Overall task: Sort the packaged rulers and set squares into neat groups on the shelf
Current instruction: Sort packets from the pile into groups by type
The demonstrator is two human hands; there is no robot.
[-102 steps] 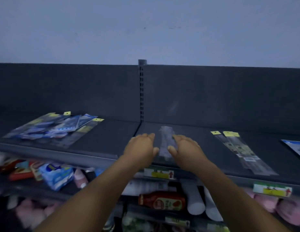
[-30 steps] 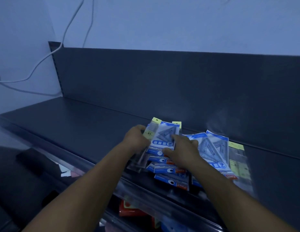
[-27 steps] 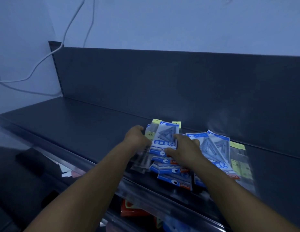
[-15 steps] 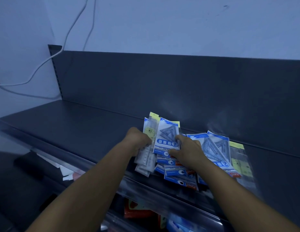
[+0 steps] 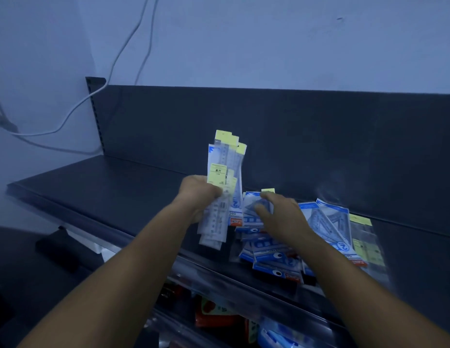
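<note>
My left hand [image 5: 199, 197] grips a bundle of packaged rulers [image 5: 225, 172] in clear sleeves with yellow tags, held upright above the dark shelf [image 5: 98, 192]. A blue-and-white packet is caught in the bundle too. To the right, a loose pile of blue-and-white set square packets [image 5: 327, 222] lies on the shelf. My right hand [image 5: 281, 217] rests on the pile's left side, fingers spread over a packet. More clear ruler sleeves with yellow labels [image 5: 364, 244] lie at the pile's right edge.
The shelf has a dark back panel [image 5: 319, 136] and a front lip [image 5: 234, 280]. White cables [image 5: 75, 109] hang on the wall at the left. Goods in red and blue packaging [image 5: 214, 315] sit on the lower shelf.
My view moved from the shelf's middle to its left pile. My left hand has since lifted the ruler bundle up out of the pile, and my right hand stayed on the set square packets.
</note>
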